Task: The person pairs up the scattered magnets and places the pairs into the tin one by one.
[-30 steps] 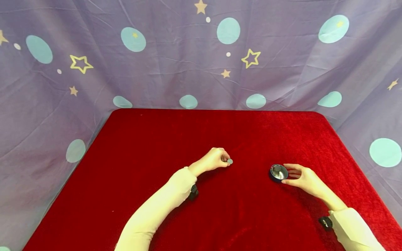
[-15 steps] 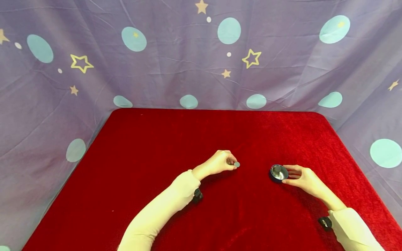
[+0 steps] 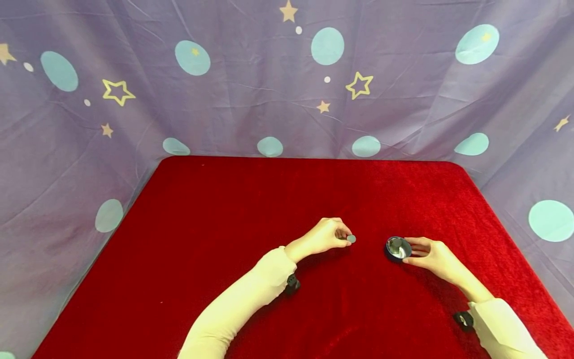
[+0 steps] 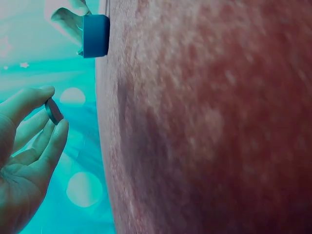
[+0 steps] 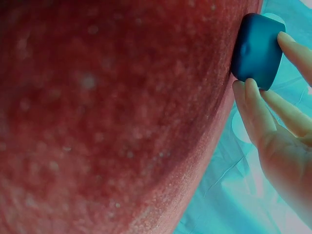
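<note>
In the head view my left hand [image 3: 322, 236] pinches a small flat grey disc [image 3: 352, 239] between thumb and fingertips, left of a small round dark-blue bowl [image 3: 391, 255] with a shiny silvery inside. The left wrist view shows the disc [image 4: 54, 111] edge-on between thumb and finger, off the cloth. My right hand [image 3: 437, 257] holds the bowl from its right side, thumb at the near side and fingers at the far side. The bowl stands upright on the cloth. A darker round patch shows inside it; I cannot tell whether it is an object or a reflection.
A red velvety cloth [image 3: 233, 209] covers the table. Behind and at both sides hangs a purple curtain [image 3: 251, 75] printed with stars and pale blue ovals. Each wrist bears a dark camera, such as the left wrist camera [image 3: 292, 284].
My left hand has moved right and slightly nearer with the disc, closing the distance to the bowl. My right hand and the bowl have stayed in place.
</note>
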A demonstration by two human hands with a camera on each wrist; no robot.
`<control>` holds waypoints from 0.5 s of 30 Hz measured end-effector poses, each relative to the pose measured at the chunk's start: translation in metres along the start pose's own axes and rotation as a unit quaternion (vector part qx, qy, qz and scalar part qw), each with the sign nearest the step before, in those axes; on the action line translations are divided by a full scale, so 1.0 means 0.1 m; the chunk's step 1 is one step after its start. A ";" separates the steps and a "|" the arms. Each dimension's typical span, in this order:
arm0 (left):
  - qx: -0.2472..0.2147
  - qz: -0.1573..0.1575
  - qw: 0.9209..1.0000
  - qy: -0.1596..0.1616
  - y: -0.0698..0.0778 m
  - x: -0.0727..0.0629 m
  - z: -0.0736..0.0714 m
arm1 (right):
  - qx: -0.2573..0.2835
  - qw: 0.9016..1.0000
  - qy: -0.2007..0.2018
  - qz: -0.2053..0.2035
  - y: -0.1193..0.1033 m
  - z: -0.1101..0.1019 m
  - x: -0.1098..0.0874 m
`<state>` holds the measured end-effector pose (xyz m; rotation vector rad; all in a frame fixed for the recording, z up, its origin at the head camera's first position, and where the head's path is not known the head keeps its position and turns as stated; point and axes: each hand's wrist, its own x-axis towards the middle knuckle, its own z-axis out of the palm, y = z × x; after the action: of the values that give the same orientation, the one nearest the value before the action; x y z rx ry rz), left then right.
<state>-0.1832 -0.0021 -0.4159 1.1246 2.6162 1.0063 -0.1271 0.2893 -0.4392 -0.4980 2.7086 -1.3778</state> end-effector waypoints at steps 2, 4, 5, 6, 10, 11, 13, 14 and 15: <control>-0.001 0.001 1.000 0.000 0.02 0.02 0.01 | -0.002 1.000 0.000 0.000 0.00 0.00 0.00; -0.001 0.002 1.000 -0.002 0.05 0.03 0.03 | -0.002 1.000 0.002 0.002 0.00 0.00 0.00; -0.001 0.004 1.000 -0.002 0.06 0.04 0.04 | -0.003 1.000 0.001 0.002 0.00 0.00 0.00; 0.001 0.006 1.000 -0.001 0.07 0.05 0.04 | -0.003 1.000 0.000 0.002 0.00 0.00 0.00; 0.012 0.011 1.000 0.000 0.12 0.08 0.08 | -0.003 1.000 0.000 0.003 0.01 0.01 -0.01; 0.015 0.012 1.000 0.001 0.13 0.09 0.09 | -0.004 1.000 -0.001 0.003 0.02 0.01 -0.01; 0.022 0.014 1.000 0.001 0.14 0.11 0.10 | -0.005 1.000 -0.001 0.003 0.02 0.01 -0.01; 0.024 0.017 1.000 0.003 0.15 0.12 0.12 | -0.004 1.000 0.000 0.005 0.02 0.01 -0.01; 0.028 0.019 0.999 0.004 0.15 0.13 0.13 | -0.003 1.000 0.000 0.005 0.02 0.01 -0.01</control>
<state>-0.1788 0.0213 -0.4142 1.1892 2.6538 0.9531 -0.1267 0.2899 -0.4416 -0.4833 2.7124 -1.3664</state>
